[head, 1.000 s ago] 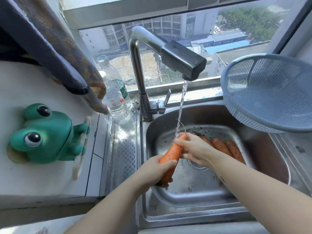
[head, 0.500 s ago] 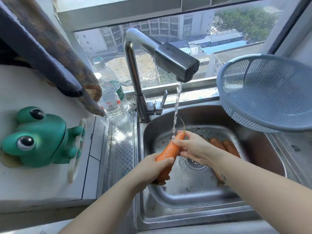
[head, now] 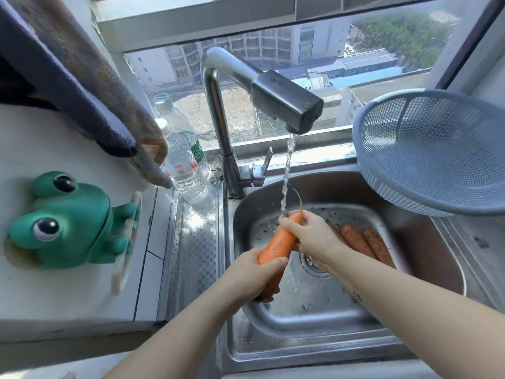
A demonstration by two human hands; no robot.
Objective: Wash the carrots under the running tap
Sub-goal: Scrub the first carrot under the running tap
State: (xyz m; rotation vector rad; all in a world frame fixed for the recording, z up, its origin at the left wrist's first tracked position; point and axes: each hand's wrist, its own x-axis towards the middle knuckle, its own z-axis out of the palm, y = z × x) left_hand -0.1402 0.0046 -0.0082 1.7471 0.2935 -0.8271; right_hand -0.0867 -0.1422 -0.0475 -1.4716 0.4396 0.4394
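An orange carrot point(head: 280, 240) is held at a slant over the steel sink point(head: 437, 272), its thin tip up under the water stream point(head: 287, 173) from the tap point(head: 276, 97). My left hand point(head: 252, 274) grips its thick lower end. My right hand point(head: 314, 239) is wrapped round its upper part near the tip. Several dirtier carrots point(head: 363, 242) lie on the sink floor behind my right hand, partly hidden by it.
A blue mesh colander point(head: 437, 151) sits at the sink's right rim. Two plastic water bottles point(head: 181, 162) stand left of the tap. A green frog holder point(head: 65, 222) sits on the white counter, and a towel point(head: 90, 86) hangs above it. The drain point(head: 311, 265) lies below my hands.
The carrot stays under the stream in both hands; my right hand has shifted slightly along its upper part. The view has moved a little.
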